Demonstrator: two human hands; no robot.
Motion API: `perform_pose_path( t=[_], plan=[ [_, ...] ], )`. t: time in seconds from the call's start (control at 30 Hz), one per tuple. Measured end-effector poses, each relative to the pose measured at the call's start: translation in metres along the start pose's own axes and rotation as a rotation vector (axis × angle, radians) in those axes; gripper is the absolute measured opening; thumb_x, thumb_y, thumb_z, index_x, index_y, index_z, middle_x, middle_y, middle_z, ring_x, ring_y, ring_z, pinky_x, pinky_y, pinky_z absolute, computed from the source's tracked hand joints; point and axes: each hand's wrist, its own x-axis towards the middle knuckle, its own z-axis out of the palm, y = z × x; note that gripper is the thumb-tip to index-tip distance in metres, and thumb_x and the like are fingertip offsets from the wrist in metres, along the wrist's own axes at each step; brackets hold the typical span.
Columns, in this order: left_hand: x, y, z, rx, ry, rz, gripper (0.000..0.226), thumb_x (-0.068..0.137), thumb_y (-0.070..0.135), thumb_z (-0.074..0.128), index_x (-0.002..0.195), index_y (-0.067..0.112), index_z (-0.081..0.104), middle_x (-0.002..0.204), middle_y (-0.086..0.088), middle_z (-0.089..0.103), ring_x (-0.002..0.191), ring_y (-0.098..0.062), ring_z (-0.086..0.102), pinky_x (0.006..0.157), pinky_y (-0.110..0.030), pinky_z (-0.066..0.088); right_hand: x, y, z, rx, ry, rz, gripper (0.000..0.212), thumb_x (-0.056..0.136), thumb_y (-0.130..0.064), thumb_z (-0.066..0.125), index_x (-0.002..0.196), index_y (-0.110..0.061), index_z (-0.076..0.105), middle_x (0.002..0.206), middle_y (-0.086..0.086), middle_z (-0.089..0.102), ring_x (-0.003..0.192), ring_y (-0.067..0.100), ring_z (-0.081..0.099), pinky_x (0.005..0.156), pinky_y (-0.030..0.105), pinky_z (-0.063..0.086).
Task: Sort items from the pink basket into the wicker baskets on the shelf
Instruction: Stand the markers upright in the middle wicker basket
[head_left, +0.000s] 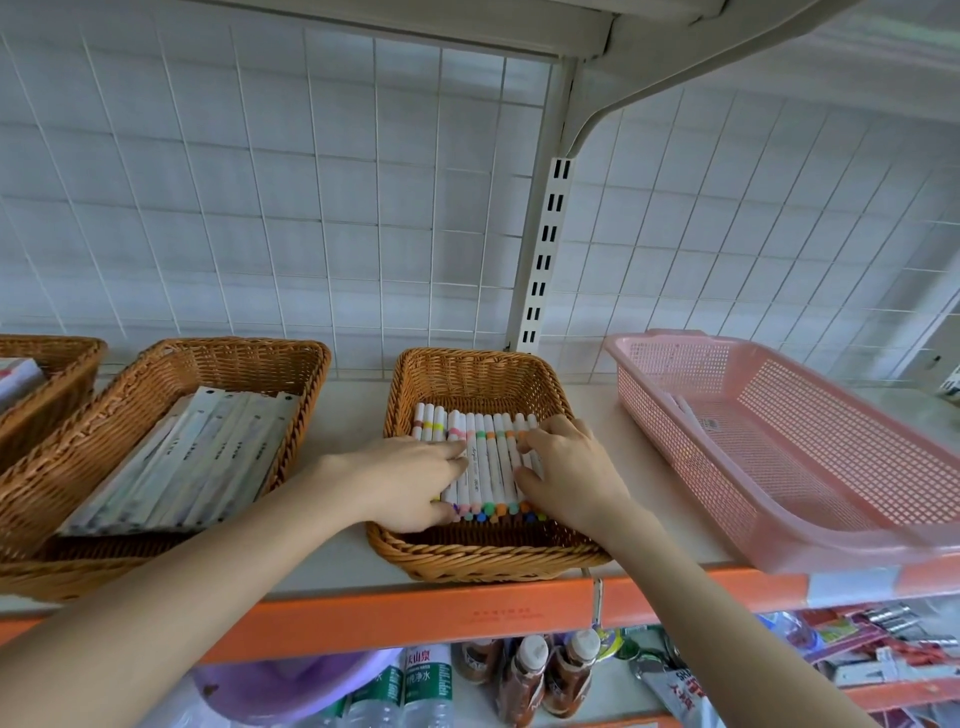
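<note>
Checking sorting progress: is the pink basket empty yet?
Not quite: the pink basket shows one whitish item against its left wall; the rest looks bare.
</note>
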Motion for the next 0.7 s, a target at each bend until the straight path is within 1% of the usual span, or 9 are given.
perform_pose_path(
  t=[0.1, 0.23, 0.37, 0.43, 0.53, 0.6, 0.7],
  plan=[
    [0.003, -0.001, 0.002, -0.009, -0.002, -0.001, 0.063, 0.098, 0.04, 0.038, 0.151, 0.015, 0.014, 0.159, 0.0, 0.0, 0.145, -0.024, 0.014, 0.115, -0.039, 0.025, -0.001, 0.0, 0.0, -0.003, 0.004, -0.006, 0.036, 0.091, -0.027, 0.048, 0.124, -0.015, 0.053, 0.127, 0.006, 0.047, 0.12, 0.026, 0.038, 0.098, 0.03, 0.033],
    [0.003, -0.002, 0.004, -0.02, 0.01, -0.006, 0.061, 0.099, 0.037, 0.039, 0.15, 0.014, 0.017, 0.159, -0.001, 0.003, 0.144, -0.023, 0.015, 0.114, -0.039, 0.026, -0.002, 0.001, 0.0, -0.005, 0.004, -0.013, 0.035, 0.091, -0.026, 0.047, 0.122, -0.014, 0.054, 0.126, 0.007, 0.048, 0.118, 0.027, 0.039, 0.097, 0.031, 0.033],
    [0.002, 0.0, 0.004, -0.025, 0.046, 0.0, 0.058, 0.099, 0.034, 0.041, 0.149, 0.012, 0.022, 0.159, -0.002, 0.009, 0.143, -0.021, 0.019, 0.114, -0.035, 0.026, -0.001, 0.001, 0.0, 0.001, 0.003, -0.03, 0.034, 0.091, -0.026, 0.047, 0.121, -0.014, 0.055, 0.125, 0.007, 0.048, 0.118, 0.027, 0.038, 0.098, 0.032, 0.033],
    [0.001, 0.0, 0.005, -0.03, 0.064, -0.003, 0.057, 0.098, 0.034, 0.042, 0.148, 0.013, 0.024, 0.158, -0.002, 0.012, 0.143, -0.02, 0.019, 0.114, -0.035, 0.027, -0.001, 0.002, 0.0, 0.07, 0.047, -0.044, 0.034, 0.09, -0.023, 0.049, 0.121, -0.013, 0.057, 0.125, 0.007, 0.049, 0.118, 0.027, 0.039, 0.097, 0.03, 0.032],
    [0.003, 0.001, 0.002, -0.064, 0.084, -0.006, 0.06, 0.097, 0.038, 0.044, 0.149, 0.017, 0.023, 0.158, 0.001, 0.011, 0.144, -0.017, 0.015, 0.114, -0.032, 0.025, -0.003, 0.006, -0.011, 0.194, 0.138, -0.074, 0.03, 0.089, -0.017, 0.052, 0.116, -0.01, 0.062, 0.121, 0.007, 0.054, 0.114, 0.026, 0.042, 0.089, 0.025, 0.032],
    [0.008, 0.005, -0.006, -0.111, 0.123, -0.006, 0.06, 0.097, 0.041, 0.043, 0.149, 0.021, 0.022, 0.158, 0.003, 0.012, 0.144, -0.014, 0.016, 0.114, -0.028, 0.023, -0.003, 0.016, -0.027, 0.217, 0.182, -0.086, 0.028, 0.088, -0.015, 0.053, 0.114, -0.01, 0.063, 0.121, 0.007, 0.055, 0.113, 0.026, 0.044, 0.088, 0.024, 0.032],
    [0.025, 0.023, -0.026, -0.181, 0.257, 0.012, 0.054, 0.098, 0.038, 0.042, 0.147, 0.023, 0.028, 0.153, 0.006, 0.025, 0.137, -0.012, 0.029, 0.108, -0.025, 0.03, -0.003, 0.05, -0.061, 0.171, 0.199, -0.047, 0.03, 0.089, -0.019, 0.053, 0.117, -0.013, 0.061, 0.126, 0.006, 0.053, 0.118, 0.024, 0.042, 0.091, 0.025, 0.03]
  ],
)
